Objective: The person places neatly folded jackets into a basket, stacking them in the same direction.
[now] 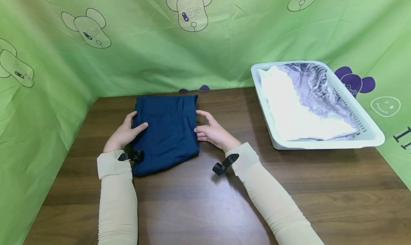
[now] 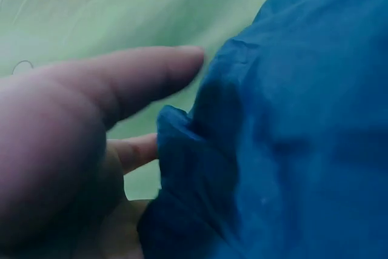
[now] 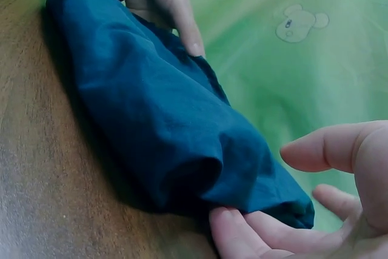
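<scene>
A dark blue piece of cloth (image 1: 167, 130), folded into a thick rough rectangle, lies on the table at the left of centre. Along its left edge is my left hand (image 1: 123, 134), the thumb over the top side and the fingers by the edge. The left wrist view shows that thumb (image 2: 151, 77) apart from the cloth's raised side. My right hand (image 1: 213, 130) touches the opposite edge with its fingertips. Seen from the right wrist, the lower fingers (image 3: 233, 228) reach the cloth's bottom edge, while the upper finger or thumb (image 3: 315, 150) stays apart from it.
A pale blue plastic basket (image 1: 276, 139) stands at the right back of the wooden table (image 1: 179, 209). In it lie white cloth (image 1: 289, 109) and crinkled lilac-grey material with dark patterning (image 1: 321, 88). Green curtains (image 1: 138, 59) with printed animal heads hang behind and beside the table.
</scene>
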`<state>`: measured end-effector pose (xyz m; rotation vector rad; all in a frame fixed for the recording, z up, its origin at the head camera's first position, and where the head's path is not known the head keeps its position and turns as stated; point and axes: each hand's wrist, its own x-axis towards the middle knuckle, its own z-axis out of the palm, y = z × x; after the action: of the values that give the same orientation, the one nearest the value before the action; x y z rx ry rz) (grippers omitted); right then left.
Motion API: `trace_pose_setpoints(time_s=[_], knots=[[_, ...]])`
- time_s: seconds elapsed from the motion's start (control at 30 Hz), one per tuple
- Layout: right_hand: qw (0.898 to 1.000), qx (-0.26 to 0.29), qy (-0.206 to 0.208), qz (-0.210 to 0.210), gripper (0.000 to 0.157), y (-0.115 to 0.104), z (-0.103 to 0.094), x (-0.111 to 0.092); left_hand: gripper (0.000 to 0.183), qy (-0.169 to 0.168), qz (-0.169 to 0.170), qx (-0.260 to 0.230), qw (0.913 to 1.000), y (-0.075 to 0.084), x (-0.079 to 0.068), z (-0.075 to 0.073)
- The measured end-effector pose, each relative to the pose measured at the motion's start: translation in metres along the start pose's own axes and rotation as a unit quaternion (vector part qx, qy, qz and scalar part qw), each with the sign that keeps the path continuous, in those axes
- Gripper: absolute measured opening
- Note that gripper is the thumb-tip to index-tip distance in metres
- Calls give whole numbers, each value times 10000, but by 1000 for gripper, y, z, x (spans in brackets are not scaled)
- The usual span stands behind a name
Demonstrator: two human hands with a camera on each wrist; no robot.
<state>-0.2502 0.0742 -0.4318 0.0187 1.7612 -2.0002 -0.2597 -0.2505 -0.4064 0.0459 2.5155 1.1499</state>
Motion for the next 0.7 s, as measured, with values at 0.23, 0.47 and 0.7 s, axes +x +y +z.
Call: trace_pose_setpoints(time_s=[0.23,0.47,0.7], knots=[[9998,-152,-113,-78,83,0,-2,-1,101,-114,413,-842,9955,0,5,6],[9990,-282,-95,-342,78,1,-1,-1,99,-375,643,-1171,9903,0,7,10],[9990,-275,62,-333,74,-1,1,-1,98,-466,695,-1118,9902,3,9,12]])
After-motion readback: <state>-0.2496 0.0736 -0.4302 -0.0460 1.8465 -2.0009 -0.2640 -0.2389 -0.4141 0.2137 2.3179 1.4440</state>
